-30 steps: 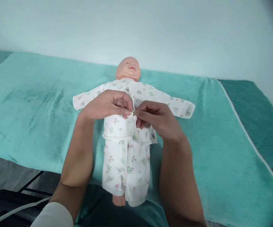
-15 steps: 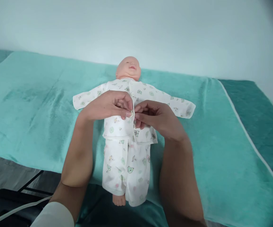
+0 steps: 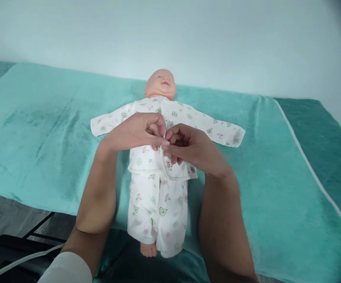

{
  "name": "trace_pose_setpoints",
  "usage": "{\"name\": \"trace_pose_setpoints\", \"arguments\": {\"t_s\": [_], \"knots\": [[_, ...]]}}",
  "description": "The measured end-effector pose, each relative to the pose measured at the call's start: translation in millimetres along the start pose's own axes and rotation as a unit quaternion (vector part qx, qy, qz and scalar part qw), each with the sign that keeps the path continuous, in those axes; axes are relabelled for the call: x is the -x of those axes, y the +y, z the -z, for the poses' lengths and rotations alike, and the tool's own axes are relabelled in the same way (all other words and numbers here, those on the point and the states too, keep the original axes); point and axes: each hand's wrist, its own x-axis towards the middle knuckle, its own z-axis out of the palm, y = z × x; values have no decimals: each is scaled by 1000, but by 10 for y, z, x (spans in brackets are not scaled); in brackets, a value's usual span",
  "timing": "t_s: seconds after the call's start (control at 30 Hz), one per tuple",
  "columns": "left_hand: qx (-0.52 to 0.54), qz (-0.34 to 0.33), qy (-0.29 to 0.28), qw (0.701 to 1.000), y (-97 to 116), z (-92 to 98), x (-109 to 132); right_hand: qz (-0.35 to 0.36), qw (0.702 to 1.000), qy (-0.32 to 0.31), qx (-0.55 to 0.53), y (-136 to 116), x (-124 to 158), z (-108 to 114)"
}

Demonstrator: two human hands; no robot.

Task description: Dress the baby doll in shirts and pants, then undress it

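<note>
A baby doll (image 3: pixel 160 84) lies on its back, dressed in a white printed jacket (image 3: pixel 142 159) and matching trousers (image 3: pixel 158 212). Its arms are spread out to both sides. Over the jacket's front opening, my left hand (image 3: pixel 142 129) pinches the edge of the cloth between thumb and fingers. My right hand (image 3: pixel 189 145) meets it there, its thumb and fingertips closed on the same front edge. The fingertips of both hands touch or nearly touch. They hide whatever button sits at that spot. One bare doll foot (image 3: pixel 148 250) shows below a trouser leg.
The doll rests on a teal plush cloth (image 3: pixel 40 137) spread over a bed or table against a pale wall (image 3: pixel 170 35). A darker teal cover (image 3: pixel 314 137) shows at the right. At lower left are a black object (image 3: pixel 8 255) and a pale cable (image 3: pixel 31 256).
My right hand has shifted slightly left, bringing its fingertips up to those of my left hand. The button seen between them before is now covered, and the jacket edge is pulled left.
</note>
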Motion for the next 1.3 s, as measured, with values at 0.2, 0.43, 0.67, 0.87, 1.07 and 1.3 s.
{"name": "trace_pose_setpoints", "arguments": {"t_s": [0.2,0.43,0.67,0.87,1.07,1.3], "knots": [[3,-6,-8,1000,20,-13,10,5,1000,-13,1,14,-2,17],[27,-15,-39,999,-18,55,4,16,999,-20,-24,25,-9,24],[22,29,-77,996,13,75,29,24,999,-14,-27,27,-21,15],[12,27,-67,997,8,80,50,42,999,-8,-31,46,-28,17],[-14,2,-37,999,24,81,33,63,997,-3,-43,100,-44,62],[75,-69,270,958,-414,-346,271,174,981,65,-61,175,-53,47]]}}
